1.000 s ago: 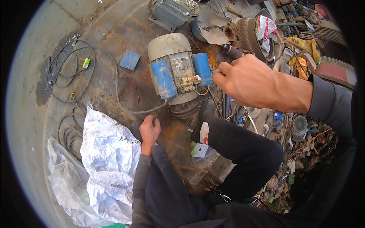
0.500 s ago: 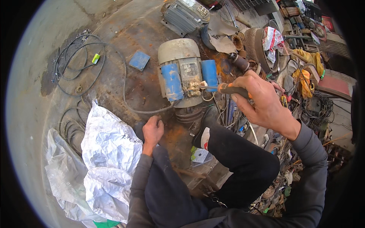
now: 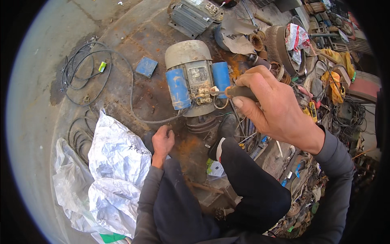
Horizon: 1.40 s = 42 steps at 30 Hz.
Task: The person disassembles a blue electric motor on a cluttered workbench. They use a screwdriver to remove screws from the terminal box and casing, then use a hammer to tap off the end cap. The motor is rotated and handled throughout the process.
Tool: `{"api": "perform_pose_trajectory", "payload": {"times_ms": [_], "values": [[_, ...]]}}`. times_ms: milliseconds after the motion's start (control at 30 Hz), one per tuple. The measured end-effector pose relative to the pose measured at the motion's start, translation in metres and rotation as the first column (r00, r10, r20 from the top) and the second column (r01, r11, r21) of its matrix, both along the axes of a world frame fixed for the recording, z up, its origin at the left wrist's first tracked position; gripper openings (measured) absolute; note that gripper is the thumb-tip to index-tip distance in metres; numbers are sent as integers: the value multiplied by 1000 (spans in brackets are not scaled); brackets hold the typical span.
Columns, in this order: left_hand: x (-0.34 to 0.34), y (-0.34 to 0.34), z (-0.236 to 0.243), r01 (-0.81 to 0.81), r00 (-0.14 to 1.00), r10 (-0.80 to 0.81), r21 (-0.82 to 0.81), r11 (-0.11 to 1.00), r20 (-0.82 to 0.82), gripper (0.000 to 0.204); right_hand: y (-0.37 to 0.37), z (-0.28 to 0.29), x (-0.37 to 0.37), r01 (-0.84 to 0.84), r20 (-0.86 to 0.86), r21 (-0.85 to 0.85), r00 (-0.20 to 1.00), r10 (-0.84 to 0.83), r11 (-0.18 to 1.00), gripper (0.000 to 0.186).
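An upright grey electric motor (image 3: pixel 187 55) has two blue cylinders (image 3: pixel 174 87) (image 3: pixel 220 75) on its sides, an exposed terminal block (image 3: pixel 203 92) and a grey cable (image 3: pixel 158 120) running out low on the left. My right hand (image 3: pixel 271 107) is closed on a dark-and-orange screwdriver (image 3: pixel 235 92), its shaft pointing left onto the terminals; the exact contact is too small to see. My left hand (image 3: pixel 161 142) hangs with curled fingers below the motor, by my left leg, with nothing visible in it. A blue square cover (image 3: pixel 146 66) lies left of the motor.
A second grey motor (image 3: pixel 189 19) sits behind. Coiled cables (image 3: pixel 83 87) lie on the left, with a crumpled white sack (image 3: pixel 115 154) and clear plastic (image 3: pixel 71 183) lower down. Rusty rings, drums (image 3: pixel 276 44), wires and scrap (image 3: pixel 345 114) crowd the right, beside my legs.
My right wrist and forearm have swung down and rightward-low, tilting the hand on the screwdriver, whose shaft stays at the terminals. My left hand stays low, moving little apart from the view shift.
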State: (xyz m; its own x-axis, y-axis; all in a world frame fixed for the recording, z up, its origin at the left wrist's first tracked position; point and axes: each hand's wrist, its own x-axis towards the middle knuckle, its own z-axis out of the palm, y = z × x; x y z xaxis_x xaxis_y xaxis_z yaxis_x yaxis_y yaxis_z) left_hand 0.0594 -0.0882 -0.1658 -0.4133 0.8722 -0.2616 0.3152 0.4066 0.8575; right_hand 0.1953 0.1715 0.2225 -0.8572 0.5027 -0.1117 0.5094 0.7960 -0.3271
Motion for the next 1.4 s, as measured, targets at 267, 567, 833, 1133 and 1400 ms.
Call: {"api": "perform_pose_trajectory", "payload": {"times_ms": [267, 567, 833, 1133, 1400], "values": [[-2, 2, 3, 44, 999, -45, -8, 999, -27, 13, 8, -2, 9, -61, 73, -69, 995, 66, 996, 38], [2, 1, 2, 17, 1000, -18, -37, 999, -22, 15, 17, -14, 11, -102, -40, 27, 994, 103, 994, 37], [3, 1, -2, -2, 1000, 2, -27, 1000, -13, 13, 20, -10, 13, -20, -12, -119, 1000, 19, 993, 41], [3, 0, -1, -18, 1000, 18, -25, 1000, -11, 11, 18, -14, 10, -44, -60, -31, 997, 42, 999, 28], [3, 2, 2, -10, 1000, 11, -42, 999, 2, 11, 7, -18, 17, -327, -179, 33, 928, 328, 944, 25]]}}
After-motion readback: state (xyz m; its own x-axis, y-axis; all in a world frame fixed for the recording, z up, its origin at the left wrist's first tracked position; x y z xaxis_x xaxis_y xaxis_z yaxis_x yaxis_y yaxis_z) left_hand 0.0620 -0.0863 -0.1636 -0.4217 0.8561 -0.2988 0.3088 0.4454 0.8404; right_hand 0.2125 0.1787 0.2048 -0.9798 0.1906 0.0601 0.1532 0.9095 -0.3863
